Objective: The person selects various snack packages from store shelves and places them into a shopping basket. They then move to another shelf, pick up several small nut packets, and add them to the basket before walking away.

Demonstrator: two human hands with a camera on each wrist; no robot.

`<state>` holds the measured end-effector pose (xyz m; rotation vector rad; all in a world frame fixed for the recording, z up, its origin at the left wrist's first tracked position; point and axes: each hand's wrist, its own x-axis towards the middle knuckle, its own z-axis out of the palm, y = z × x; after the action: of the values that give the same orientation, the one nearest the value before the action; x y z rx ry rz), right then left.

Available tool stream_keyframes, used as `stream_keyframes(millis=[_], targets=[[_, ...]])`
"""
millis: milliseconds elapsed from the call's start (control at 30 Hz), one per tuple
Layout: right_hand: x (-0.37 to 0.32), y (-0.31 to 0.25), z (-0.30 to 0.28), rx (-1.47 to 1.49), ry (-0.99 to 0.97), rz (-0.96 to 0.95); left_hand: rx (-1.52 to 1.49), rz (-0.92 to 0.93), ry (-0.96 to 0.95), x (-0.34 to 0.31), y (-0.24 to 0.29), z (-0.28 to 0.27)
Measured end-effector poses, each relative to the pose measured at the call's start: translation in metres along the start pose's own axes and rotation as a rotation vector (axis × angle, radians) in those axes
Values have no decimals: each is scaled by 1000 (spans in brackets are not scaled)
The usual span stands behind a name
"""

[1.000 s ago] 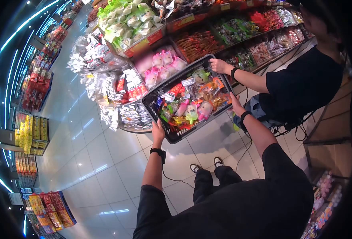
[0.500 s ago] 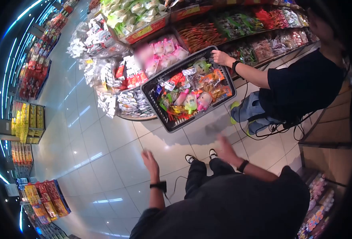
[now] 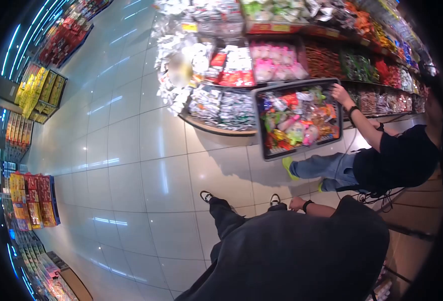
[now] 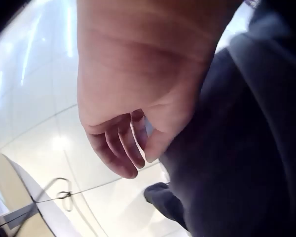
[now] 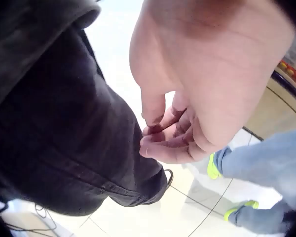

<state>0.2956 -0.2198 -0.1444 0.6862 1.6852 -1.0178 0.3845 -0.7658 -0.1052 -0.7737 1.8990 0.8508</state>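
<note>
My left hand [image 4: 138, 89] hangs beside the dark trouser leg [image 4: 227, 163], fingers loosely curled around nothing; my body hides it in the head view. My right hand [image 5: 202, 84] also dangles empty near my other leg, its fingers loosely bent. In the head view that right hand [image 3: 296, 203] shows low at my side, apart from the black shopping basket [image 3: 258, 123]. Colourful packaged snacks [image 3: 296, 133] fill the basket. Another person's hand [image 3: 340, 95] holds its right end, beside the snack shelves.
Shelves of loose wrapped snacks [image 3: 236, 108] curve along the top right. The other person [image 3: 397, 155], in a dark shirt and jeans, stands to my right with cables hanging nearby. Yellow boxes [image 3: 43, 95] and red-and-yellow packs [image 3: 33, 200] stand across the tiled floor [image 3: 126, 175].
Both my hands have let go of the basket and dropped to my sides. The other person keeps hold of it. My view has turned left, so basket and shelves appear farther right.
</note>
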Motion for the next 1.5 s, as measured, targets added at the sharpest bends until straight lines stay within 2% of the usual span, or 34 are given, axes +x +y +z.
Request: stream_keyframes(millis=[67, 100, 133, 167, 200, 233, 267, 333, 367, 400, 433, 500, 567, 633, 700, 767, 800, 833, 900, 933, 967, 1033, 1100, 1133, 1167, 1233, 1300, 1367, 1500], targets=[[27, -36, 6, -669, 23, -376, -55, 31, 13, 25, 2, -36], [43, -57, 24, -642, 219, -254, -76, 57, 18, 38, 6, -60], [97, -40, 33, -931, 188, -505, -99, 90, 30, 51, 12, -87], [71, -93, 38, -752, 136, -301, -121, 121, 39, 66, 20, -114], [39, -142, 39, -917, 109, -386, -144, 146, 52, 82, 27, -142], [79, -146, 55, -700, 215, -239, -166, 176, 73, 97, 40, -172], [96, -160, 63, -410, 221, -156, -182, 210, 103, 115, 56, -206], [85, -217, 71, -291, 95, -198, -221, 282, 167, 156, 96, -278], [82, -242, 76, -242, 68, -109, -221, 289, 194, 177, 117, -317], [134, -218, 78, -804, 4, -229, -412, 298, 183, 192, 142, -353], [137, -238, 74, -665, 15, -161, -607, 319, 168, 210, 167, -386], [140, -287, 71, -476, 69, -76, -546, 361, 199, 241, 228, -457], [163, -334, 72, -391, 113, -80, -477, 411, 203, 286, 280, -516], [204, -388, 66, -325, 175, -122, -456, 502, 23, 352, 312, -560], [258, -451, 63, -266, 213, -200, -160, 511, 118, 348, 376, -601], [327, -534, 72, -196, 274, -338, -318, 391, 65, 387, 394, -635], [366, -574, 88, -146, 310, -437, -312, 389, 40, 385, 423, -659], [403, -623, 97, -116, 345, -546, -309, 356, 13, 365, 427, -678], [388, -757, 53, -322, 228, -618, -163, 393, 64, 349, 446, -724], [382, -825, 32, -418, 171, -661, -118, 339, 120, 357, 438, -744], [370, -865, 22, -417, 181, -664, -77, 286, 171, 370, 439, -760], [371, -940, -7, -505, 314, -978, -57, 179, 195, 396, 459, -786], [376, -982, -15, -267, 270, -687, -38, 114, 188, 427, 494, -806], [393, -997, -24, -300, 185, -877, -22, 107, 176, 452, 520, -818], [406, -1000, -32, -170, 194, -811, 1, 111, 156, 479, 548, -830], [511, -980, -26, -171, 349, -803, 80, 147, 103, 533, 610, -863], [486, -1020, -42, -246, 285, -422, 183, 205, 45, 583, 671, -910], [482, -1045, -51, 3, 449, -343, 270, 288, -21, 631, 747, -958], [465, -1131, -77, 238, 532, -197, 263, 527, -139, 719, 946, -1059]])
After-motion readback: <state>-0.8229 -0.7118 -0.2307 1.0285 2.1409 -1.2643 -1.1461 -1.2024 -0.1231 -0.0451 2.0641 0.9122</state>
